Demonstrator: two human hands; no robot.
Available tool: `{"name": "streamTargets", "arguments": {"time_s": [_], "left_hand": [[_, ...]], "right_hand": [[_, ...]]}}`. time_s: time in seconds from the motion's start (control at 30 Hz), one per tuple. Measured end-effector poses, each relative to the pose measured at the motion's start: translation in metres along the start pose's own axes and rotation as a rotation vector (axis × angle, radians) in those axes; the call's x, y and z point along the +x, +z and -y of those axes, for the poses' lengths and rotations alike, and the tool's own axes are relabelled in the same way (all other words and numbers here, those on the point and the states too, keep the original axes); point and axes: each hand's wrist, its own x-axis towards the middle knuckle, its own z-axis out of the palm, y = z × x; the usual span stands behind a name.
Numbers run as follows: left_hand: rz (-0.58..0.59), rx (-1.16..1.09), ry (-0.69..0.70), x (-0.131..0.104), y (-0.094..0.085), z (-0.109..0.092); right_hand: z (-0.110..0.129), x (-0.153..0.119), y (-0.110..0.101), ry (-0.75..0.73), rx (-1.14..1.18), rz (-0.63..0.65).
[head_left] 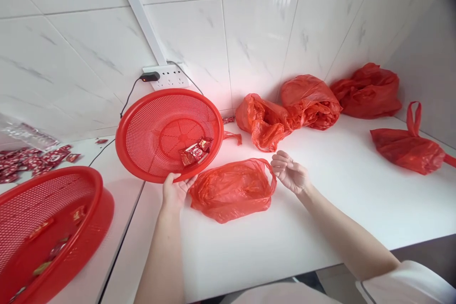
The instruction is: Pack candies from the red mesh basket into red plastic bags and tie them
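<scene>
My left hand (174, 190) grips the lower rim of a round red plastic basket (142, 152), which is tilted up with its inside towards me. A few red wrapped packets (194, 153) lie together at its lower right side. Just right of that hand, a red plastic bag (231, 194) rests on the white table with its mouth spread. My right hand (291, 172) is closed, its curled fingers at the bag's right handle loop. The exact hold of its fingertips on the loop is partly hidden.
Another red basket (96, 199) with some packets stands at the left. Behind it lies a pile of red packets (32, 164). Several red plastic bags (309, 99) line the wall, and one more bag (409, 149) lies at the right. A power strip (171, 76) with cables sits behind the held basket.
</scene>
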Motion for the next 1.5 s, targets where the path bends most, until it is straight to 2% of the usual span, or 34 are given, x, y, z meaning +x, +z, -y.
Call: {"name": "streamTargets", "arguments": {"time_s": [0.23,0.43,0.57,1.07,1.33,1.5], "left_hand": [[0.016,0.015,0.004,-0.0004,0.001,-0.0012],[0.04,0.02,0.003,-0.0009,0.0032,-0.0032],[0.04,0.03,-0.003,0.0014,0.0017,-0.0031],[0.044,0.039,-0.016,0.0048,-0.0025,-0.0018],[0.043,0.047,-0.001,0.0029,-0.0006,-0.0025],[0.032,0.042,-0.015,0.0021,-0.0004,-0.0034]], "right_hand": [[-0.0002,-0.0003,-0.0027,0.055,0.045,0.02],[0.0046,-0.0009,-0.0022,0.102,0.247,0.077],[0.0062,0.0003,-0.0053,0.103,0.285,0.098],[0.0069,-0.0004,-0.0067,0.086,0.111,0.078],[0.0068,0.0,-0.0073,0.081,0.16,0.085],[0.0073,-0.0006,-0.0058,0.025,0.133,0.121]]}}
